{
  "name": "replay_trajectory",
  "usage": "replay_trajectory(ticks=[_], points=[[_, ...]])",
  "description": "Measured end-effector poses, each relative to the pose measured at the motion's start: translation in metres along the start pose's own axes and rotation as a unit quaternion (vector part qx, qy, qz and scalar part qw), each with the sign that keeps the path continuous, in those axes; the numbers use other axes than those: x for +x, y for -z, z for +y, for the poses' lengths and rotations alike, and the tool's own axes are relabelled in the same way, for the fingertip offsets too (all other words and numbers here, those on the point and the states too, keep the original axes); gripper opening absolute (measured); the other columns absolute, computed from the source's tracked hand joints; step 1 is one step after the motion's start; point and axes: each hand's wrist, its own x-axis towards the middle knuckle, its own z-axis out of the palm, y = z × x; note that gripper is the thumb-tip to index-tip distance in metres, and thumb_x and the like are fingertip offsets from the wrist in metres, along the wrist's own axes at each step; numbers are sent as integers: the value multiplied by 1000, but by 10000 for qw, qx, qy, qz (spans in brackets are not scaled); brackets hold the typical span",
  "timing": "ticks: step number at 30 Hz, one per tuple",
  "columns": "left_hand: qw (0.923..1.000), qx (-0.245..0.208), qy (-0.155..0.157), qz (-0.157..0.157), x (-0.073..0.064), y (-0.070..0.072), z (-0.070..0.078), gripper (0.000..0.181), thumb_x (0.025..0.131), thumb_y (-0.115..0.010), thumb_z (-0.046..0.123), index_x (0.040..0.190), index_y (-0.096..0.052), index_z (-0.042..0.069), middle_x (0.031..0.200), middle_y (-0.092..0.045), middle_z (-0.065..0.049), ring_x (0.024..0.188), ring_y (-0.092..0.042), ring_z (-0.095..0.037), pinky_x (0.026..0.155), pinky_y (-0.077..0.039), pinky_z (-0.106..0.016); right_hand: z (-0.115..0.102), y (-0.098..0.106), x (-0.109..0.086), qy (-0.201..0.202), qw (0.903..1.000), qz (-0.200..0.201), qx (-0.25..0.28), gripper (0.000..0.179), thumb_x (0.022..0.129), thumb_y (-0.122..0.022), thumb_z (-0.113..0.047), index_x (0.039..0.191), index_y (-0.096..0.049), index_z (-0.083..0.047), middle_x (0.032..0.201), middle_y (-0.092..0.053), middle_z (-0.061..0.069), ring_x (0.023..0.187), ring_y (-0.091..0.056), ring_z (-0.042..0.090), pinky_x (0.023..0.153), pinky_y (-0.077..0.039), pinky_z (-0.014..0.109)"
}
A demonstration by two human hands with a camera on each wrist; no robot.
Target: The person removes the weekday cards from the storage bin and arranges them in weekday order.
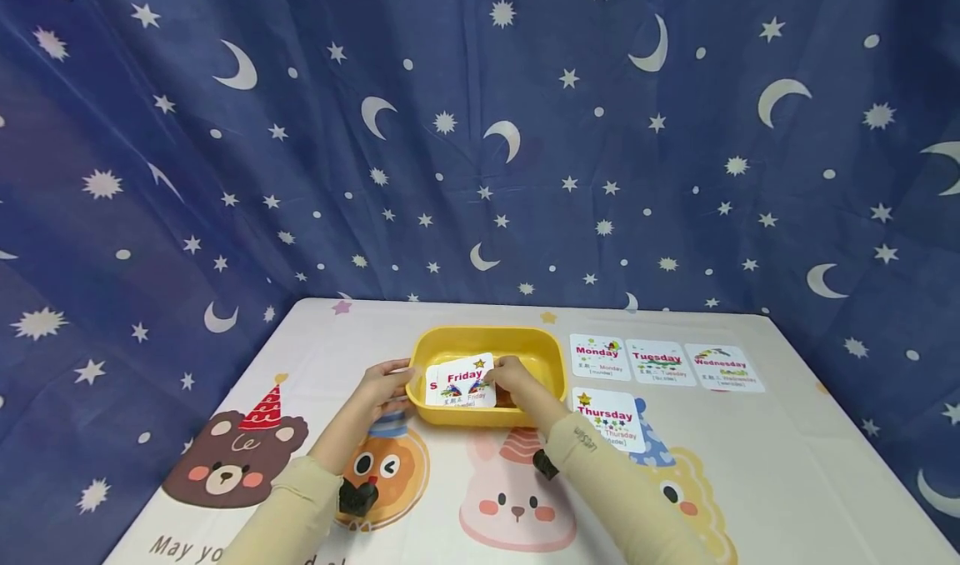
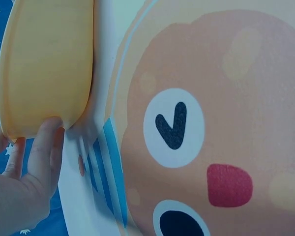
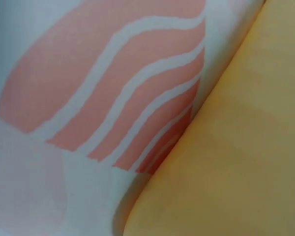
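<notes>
In the head view a yellow tray [image 1: 487, 417] stands on the table. My left hand [image 1: 385, 384] grips its left end; up close, the left hand [image 2: 27, 182] has fingertips against the outer wall of the yellow tray [image 2: 49, 69]. A white Friday card [image 1: 467, 382] is tilted up inside the tray, its right edge pinched by my right hand [image 1: 516, 377]. Behind it shows part of another card [image 1: 431, 386] starting with S. The right wrist view has only the tray's wall [image 3: 236, 137] and tablecloth, with the right hand out of sight.
Right of the tray, a Monday card [image 1: 600, 358], a Tuesday card [image 1: 660, 362] and a Wednesday card [image 1: 724, 368] lie in a row. A Thursday card [image 1: 609, 419] lies below Monday, near the right sleeve [image 1: 600, 473]. Behind the table hangs a blue starry curtain [image 1: 450, 173].
</notes>
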Motion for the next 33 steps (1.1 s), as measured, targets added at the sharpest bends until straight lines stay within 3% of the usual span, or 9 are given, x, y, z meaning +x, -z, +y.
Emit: replay_trajectory(ticks=[4,6,11,20,26,33], points=[[10000,-7,8,4,-2,1,0,44,97,-50,11,139,-41,0,132,-50,-29,84,-67,-17,68,-60,-30,-68,2,-83,-549,9981,87,283,28,90,-53,2,117,-50,8,100,-64,22,73,-66,24,69,-60,35],[10000,-3,22,13,-2,1,0,44,97,-50,11,139,-41,0,133,-49,-29,85,-67,-17,69,-60,-30,-80,5,-98,-555,9977,73,381,33,90,-51,2,122,-48,8,99,-65,22,68,-62,19,62,-59,29],[10000,19,44,17,0,2,-2,44,98,-49,12,139,-41,0,135,-48,-29,88,-67,-19,72,-60,-31,-81,8,-97,-514,9981,181,283,42,89,-52,0,130,-46,4,104,-65,21,73,-60,19,59,-55,25],[9999,49,63,69,1,2,0,44,97,-51,11,138,-42,1,127,-54,-28,82,-67,-15,68,-60,-29,-85,19,-104,-282,9977,282,542,45,89,-51,-2,133,-43,3,98,-62,17,71,-56,20,55,-52,24],[9999,4,97,54,2,2,2,44,97,-52,12,138,-42,1,125,-56,-27,81,-67,-15,70,-60,-30,-92,28,-110,-233,9958,375,803,44,88,-53,0,131,-44,3,98,-60,16,73,-56,19,58,-54,26],[9999,24,118,20,1,1,1,43,97,-52,13,138,-43,2,128,-53,-27,82,-67,-16,69,-60,-29,-98,38,-122,-255,9968,427,632,45,89,-53,-1,133,-42,0,103,-57,16,77,-56,19,63,-57,27]])
